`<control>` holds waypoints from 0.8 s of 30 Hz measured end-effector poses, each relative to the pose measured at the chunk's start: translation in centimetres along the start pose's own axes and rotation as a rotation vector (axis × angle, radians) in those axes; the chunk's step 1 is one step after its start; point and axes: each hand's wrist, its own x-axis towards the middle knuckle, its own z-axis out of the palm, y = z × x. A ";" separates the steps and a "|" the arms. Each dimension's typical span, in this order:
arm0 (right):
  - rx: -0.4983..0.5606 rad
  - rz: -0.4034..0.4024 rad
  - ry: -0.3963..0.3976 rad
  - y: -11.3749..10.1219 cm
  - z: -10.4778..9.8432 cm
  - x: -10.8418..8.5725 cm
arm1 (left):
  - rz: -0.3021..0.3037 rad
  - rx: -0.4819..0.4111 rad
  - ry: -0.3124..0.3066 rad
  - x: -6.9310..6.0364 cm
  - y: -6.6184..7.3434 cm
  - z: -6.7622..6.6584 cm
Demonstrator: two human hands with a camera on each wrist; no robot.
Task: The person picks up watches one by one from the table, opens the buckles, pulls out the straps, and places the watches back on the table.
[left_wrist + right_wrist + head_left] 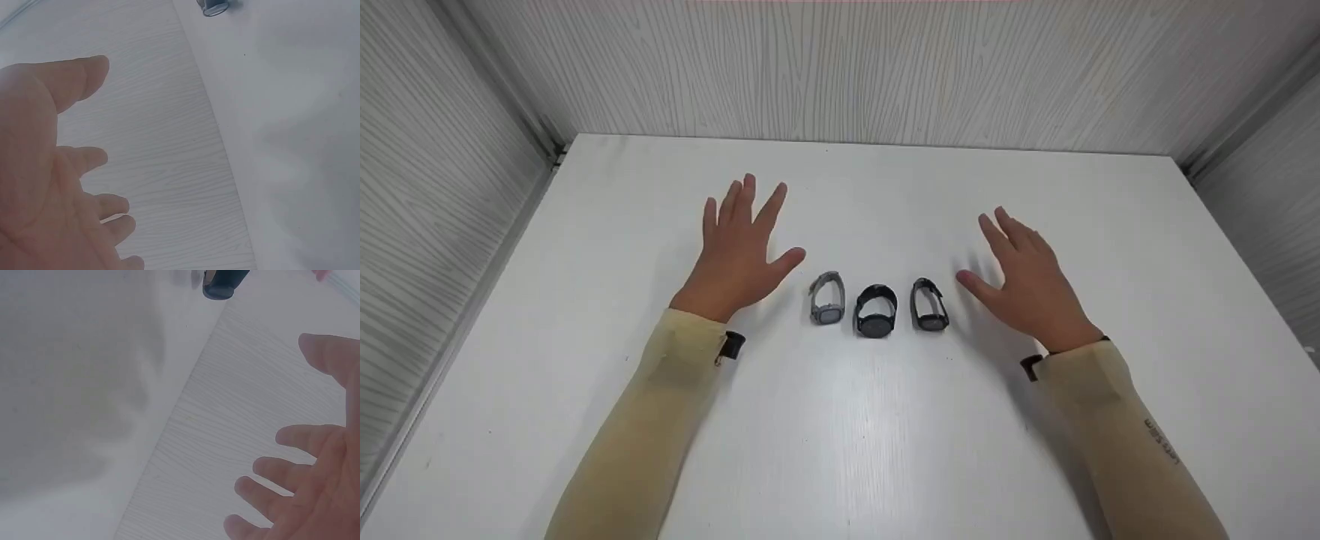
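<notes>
Three watches stand in a row on the white table, their straps fastened into loops. A grey watch (828,313) is on the left, a black round-faced watch (875,324) in the middle, and a slimmer black watch (932,321) on the right. My left hand (735,259) hovers left of the grey watch with its fingers spread, holding nothing. To the right of the slim watch is my right hand (1030,289), also with spread fingers and nothing in it. In the left wrist view part of the grey watch (214,7) shows at the top edge; a dark watch (220,286) shows in the right wrist view.
The white table (840,435) ends at a wood-grain back panel (840,75). Similar panels rise on the left (427,187) and right. Small dark camera mounts (732,345) stick out from both sleeved wrists.
</notes>
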 end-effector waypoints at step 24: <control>0.021 -0.013 0.006 -0.7 -0.2 -0.2 | -0.006 0.001 -0.050 -0.1 0.3 -0.1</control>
